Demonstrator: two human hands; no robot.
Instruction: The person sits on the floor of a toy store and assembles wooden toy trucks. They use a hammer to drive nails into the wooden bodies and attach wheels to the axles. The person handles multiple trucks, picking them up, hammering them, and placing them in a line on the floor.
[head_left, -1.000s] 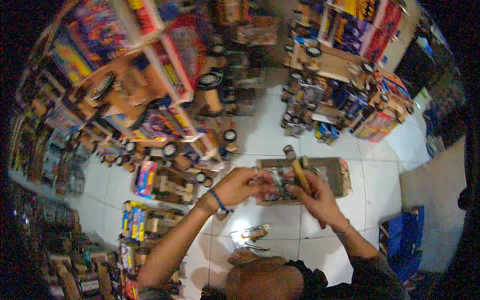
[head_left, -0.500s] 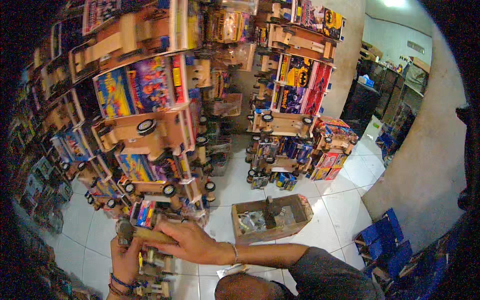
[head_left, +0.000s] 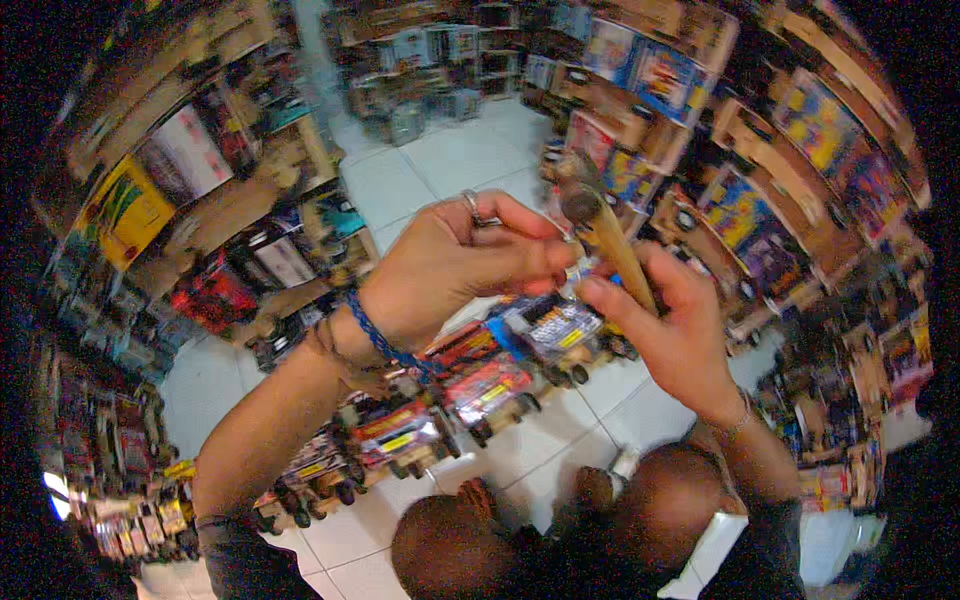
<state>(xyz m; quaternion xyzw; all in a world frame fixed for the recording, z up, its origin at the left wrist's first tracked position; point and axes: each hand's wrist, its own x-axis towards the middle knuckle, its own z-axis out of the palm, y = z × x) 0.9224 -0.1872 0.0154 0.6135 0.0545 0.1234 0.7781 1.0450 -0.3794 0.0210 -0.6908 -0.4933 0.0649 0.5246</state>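
My right hand (head_left: 680,325) is wrapped round the wooden handle of a hammer (head_left: 622,250), whose dark metal head points up and away from me. The thumb and fingertips of my left hand (head_left: 470,255) are pinched together close to my right thumb. Something small and shiny shows between the two hands, too blurred to name. Under my hands, a row of wooden toy trucks (head_left: 490,388) with black wheels and colourful printed sides stands on the floor, partly hidden by my left forearm.
Tall stacks of toy trucks rise on the left (head_left: 190,160) and right (head_left: 750,220), with more at the far end. White floor tiles (head_left: 440,165) show between them. My bent knees (head_left: 450,545) are at the lower edge.
My view has swung left, from the wooden box and doorway to the row of trucks. The hammer stays in my right hand; both hands now sit mid-view, fingertips close together.
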